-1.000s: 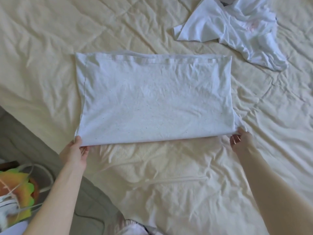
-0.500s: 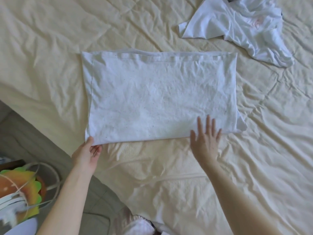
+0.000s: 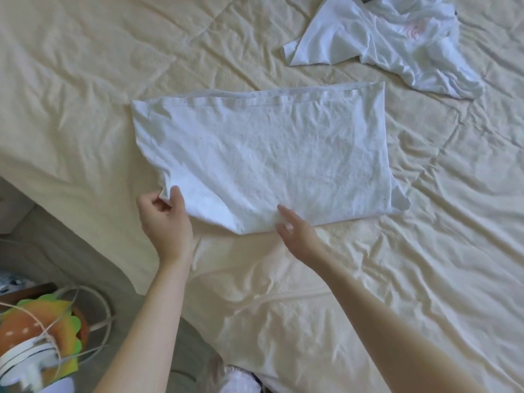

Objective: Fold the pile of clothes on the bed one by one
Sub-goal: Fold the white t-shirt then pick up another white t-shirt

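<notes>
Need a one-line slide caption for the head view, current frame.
Left hand pinches the near-left corner of a half-folded white garment on the bed; right hand rests on its near edge.

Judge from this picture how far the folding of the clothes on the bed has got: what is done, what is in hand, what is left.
Done: the white garment lies partly folded into a flat rectangle on the bed. In hand: the left hand pinches its near-left corner, and the right hand rests on its near edge, so a further fold looks likely. Left: the crumpled white shirt at the far right lies unfolded.
</notes>
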`<state>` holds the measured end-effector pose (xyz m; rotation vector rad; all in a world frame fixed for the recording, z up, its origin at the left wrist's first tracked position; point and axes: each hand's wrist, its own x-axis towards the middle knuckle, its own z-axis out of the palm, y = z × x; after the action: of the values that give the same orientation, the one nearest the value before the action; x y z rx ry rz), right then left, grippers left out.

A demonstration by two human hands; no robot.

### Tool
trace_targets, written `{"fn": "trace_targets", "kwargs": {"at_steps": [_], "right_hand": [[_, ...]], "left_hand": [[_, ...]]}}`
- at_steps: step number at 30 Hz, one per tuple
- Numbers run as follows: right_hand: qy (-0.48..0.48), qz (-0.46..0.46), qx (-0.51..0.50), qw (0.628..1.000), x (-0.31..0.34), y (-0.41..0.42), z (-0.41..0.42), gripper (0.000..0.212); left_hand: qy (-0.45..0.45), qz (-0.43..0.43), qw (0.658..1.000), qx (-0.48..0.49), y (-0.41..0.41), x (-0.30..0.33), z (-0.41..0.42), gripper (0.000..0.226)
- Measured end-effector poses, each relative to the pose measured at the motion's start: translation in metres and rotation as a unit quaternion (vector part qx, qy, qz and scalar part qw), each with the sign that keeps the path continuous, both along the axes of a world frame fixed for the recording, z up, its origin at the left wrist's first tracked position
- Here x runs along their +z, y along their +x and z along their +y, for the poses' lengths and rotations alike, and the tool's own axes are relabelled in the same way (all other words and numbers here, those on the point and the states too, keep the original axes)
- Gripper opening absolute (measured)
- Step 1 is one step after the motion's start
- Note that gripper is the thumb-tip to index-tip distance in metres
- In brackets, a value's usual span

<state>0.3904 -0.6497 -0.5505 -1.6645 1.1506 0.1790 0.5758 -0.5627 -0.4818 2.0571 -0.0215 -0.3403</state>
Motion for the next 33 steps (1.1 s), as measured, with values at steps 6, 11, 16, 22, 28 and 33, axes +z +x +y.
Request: {"fn": "trace_targets", "kwargs": {"at_steps": [6, 11, 16, 22, 28, 33], "right_hand": [[0.207, -0.192, -0.428, 0.859, 0.034, -0.053, -0.08, 0.031], [0.191, -0.245, -0.528, 0.79, 0.036, -0.11, -0.121, 0.038], [0.129, -0.129, -0.486, 0.855, 0.019, -0.126, -0.126, 0.018], [0.044, -0.044, -0.422, 0.904, 0.017, -0.115, -0.14, 0.009], [-0.132, -0.101, -0.374, 0.912, 0.041, -0.116, -0.157, 0.016], [-0.046, -0.018, -0.408, 0.912, 0.001, -0.147, -0.152, 0.01]], "left_hand": [[-0.004, -0.16, 0.944, -0.289, -0.083, 0.025, -0.12, 0.019], [-0.005, -0.069, 0.83, -0.553, -0.162, -0.001, -0.152, 0.03], [0.143, -0.113, 0.734, -0.655, -0.172, -0.054, -0.115, 0.065], [0.282, -0.173, 0.731, -0.597, -0.139, -0.084, -0.058, 0.062], [0.285, -0.2, 0.73, -0.587, -0.134, -0.095, -0.048, 0.062], [0.293, -0.21, 0.717, -0.597, -0.123, -0.106, -0.048, 0.06]]}}
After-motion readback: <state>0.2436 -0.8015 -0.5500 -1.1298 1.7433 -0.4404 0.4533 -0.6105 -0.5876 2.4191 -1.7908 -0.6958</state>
